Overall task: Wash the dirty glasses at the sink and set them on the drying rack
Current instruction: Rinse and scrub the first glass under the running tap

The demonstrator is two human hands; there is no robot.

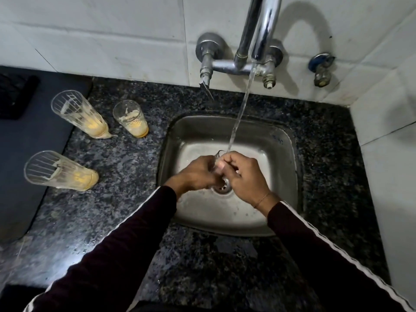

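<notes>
Both hands (221,174) hiding most glass (218,157)

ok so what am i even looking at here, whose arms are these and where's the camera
There is one picture, taken by a camera worn on a person's head, looking down at their own arms. No machine is involved. The left hand and right hand together hold a clear glass under running water from the tap, above a steel sink. On the dark stone counter to the left stand three dirty glasses with yellow residue at the bottom. The glass being washed is mostly hidden by the fingers.
</notes>
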